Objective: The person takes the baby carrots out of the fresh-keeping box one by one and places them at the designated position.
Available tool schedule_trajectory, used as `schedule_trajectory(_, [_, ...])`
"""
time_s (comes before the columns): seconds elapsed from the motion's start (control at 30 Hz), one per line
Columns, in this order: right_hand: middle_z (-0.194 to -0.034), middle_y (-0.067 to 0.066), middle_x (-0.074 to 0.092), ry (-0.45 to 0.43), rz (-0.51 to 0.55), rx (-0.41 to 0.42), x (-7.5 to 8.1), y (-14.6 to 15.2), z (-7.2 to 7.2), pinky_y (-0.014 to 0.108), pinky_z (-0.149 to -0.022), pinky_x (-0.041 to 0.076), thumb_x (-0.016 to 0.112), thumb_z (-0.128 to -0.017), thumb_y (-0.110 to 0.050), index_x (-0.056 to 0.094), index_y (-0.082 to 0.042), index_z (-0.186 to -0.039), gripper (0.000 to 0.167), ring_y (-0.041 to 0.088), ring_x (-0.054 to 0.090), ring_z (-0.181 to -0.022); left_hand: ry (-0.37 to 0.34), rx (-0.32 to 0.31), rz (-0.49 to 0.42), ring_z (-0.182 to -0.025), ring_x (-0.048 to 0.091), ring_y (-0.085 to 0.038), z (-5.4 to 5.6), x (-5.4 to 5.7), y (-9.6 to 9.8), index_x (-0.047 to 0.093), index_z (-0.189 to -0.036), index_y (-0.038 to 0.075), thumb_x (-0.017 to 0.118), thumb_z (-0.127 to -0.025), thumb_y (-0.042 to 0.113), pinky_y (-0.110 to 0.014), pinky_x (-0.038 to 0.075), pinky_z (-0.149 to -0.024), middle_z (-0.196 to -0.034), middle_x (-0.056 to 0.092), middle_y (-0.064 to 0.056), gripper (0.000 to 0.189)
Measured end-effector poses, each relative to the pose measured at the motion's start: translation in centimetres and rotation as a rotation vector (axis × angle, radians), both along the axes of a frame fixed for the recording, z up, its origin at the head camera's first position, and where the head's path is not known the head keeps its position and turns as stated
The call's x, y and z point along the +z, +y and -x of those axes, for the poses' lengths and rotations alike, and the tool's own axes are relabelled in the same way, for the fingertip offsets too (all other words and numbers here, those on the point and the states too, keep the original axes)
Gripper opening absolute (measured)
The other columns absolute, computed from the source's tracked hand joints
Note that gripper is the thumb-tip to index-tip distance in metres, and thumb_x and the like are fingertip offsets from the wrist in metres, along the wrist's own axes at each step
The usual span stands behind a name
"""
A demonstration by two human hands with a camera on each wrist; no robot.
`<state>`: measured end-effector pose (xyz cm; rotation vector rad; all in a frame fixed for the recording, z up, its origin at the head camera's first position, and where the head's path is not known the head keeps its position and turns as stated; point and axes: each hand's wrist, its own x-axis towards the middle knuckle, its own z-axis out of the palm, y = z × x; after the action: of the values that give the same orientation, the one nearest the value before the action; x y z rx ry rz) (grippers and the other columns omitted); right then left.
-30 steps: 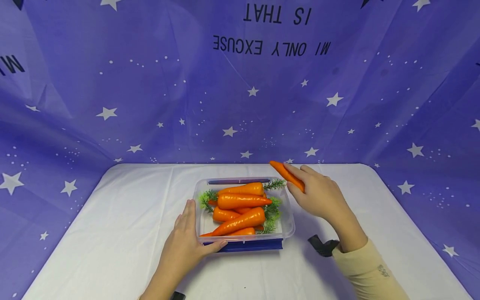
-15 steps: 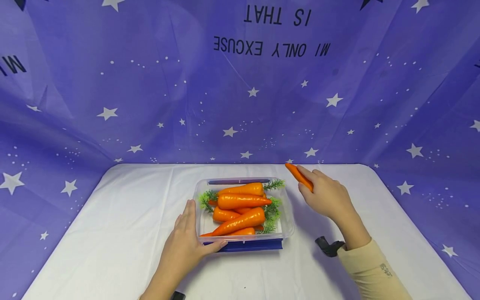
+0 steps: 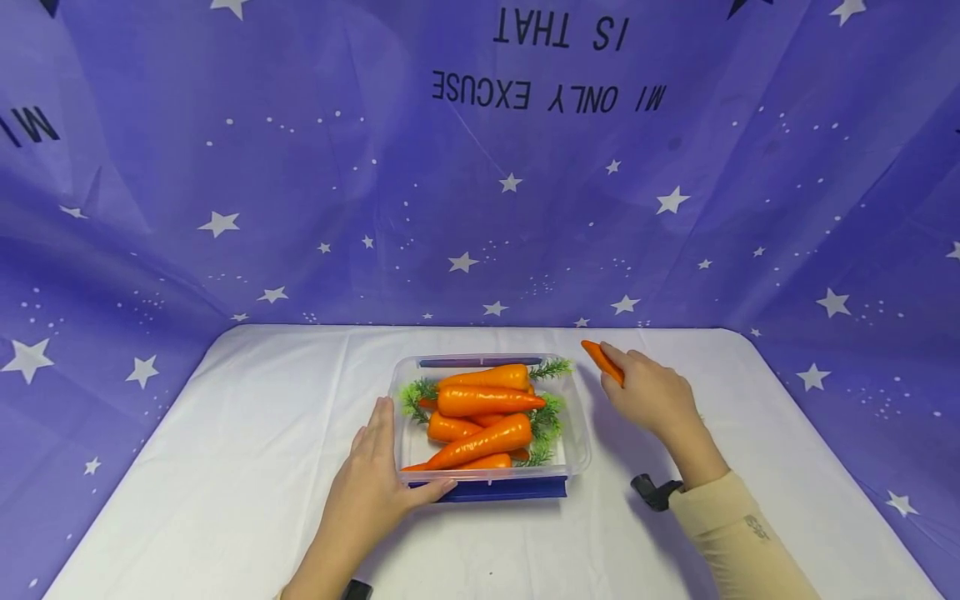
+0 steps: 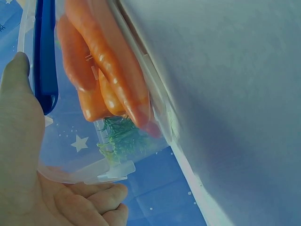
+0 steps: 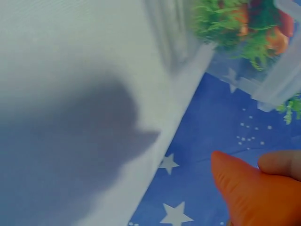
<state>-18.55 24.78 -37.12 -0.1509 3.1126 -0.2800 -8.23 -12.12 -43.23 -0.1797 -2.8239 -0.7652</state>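
Note:
A clear plastic food container (image 3: 581,442) with blue side clips holds several orange carrots (image 3: 491,400) with green tops. At its near left corner my left hand (image 3: 378,475) holds it, thumb along the front and fingers against the left wall. The left wrist view shows that thumb (image 4: 18,75) beside the blue clip (image 4: 45,56) and fingertips bent at the container's end. To the right of the container, my right hand (image 3: 652,396) grips another carrot (image 3: 602,362) above the table. Its pointed tip faces away to the left; the palm hides its other end.
A white cloth covers the table (image 3: 225,467). Behind and at both sides hangs a purple curtain (image 3: 420,208) with stars and printed letters. A black wrist camera (image 3: 654,492) sits below my right wrist.
My right hand has moved right with its carrot, away from the container, then slightly lower. The left hand and the container stay in place.

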Motion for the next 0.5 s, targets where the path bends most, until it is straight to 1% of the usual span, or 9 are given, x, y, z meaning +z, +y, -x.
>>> schedule_trajectory(0.07, [-0.100,0.009,0.063,-0.014,-0.006,-0.004,-0.5,0.0,0.3,0.036,-0.052,0.037,0.045,-0.097,-0.034,0.041,-0.022,-0.152,0.056,0.025,0.053,-0.066,0.001,0.001,0.001,-0.138,0.040,-0.051,0.0,0.0,0.0,0.018,-0.157,-0.002,0.065,-0.062,0.087,-0.060,0.040,-0.109,-0.161,0.026,-0.024,0.138])
schedule_trajectory(0.23, [-0.110,0.013,0.066,-0.033,-0.029,-0.004,-1.8,-0.1,0.8,0.039,-0.054,0.041,0.046,-0.098,-0.035,0.043,-0.020,-0.151,0.055,0.028,0.056,-0.071,-0.006,0.007,-0.002,-0.135,0.042,-0.053,0.0,0.1,0.1,0.019,-0.157,-0.002,0.066,-0.061,0.087,-0.061,0.041,-0.108,-0.161,0.026,-0.023,0.139])
schedule_trajectory(0.5, [-0.116,0.017,0.068,-0.068,-0.061,-0.006,-2.9,-0.8,1.4,0.045,-0.057,0.047,0.047,-0.098,-0.036,0.047,-0.017,-0.149,0.054,0.031,0.061,-0.076,-0.033,0.007,-0.005,-0.136,0.041,-0.053,-0.1,0.2,0.0,0.017,-0.157,0.000,0.068,-0.061,0.085,-0.061,0.040,-0.108,-0.162,0.025,-0.022,0.139])
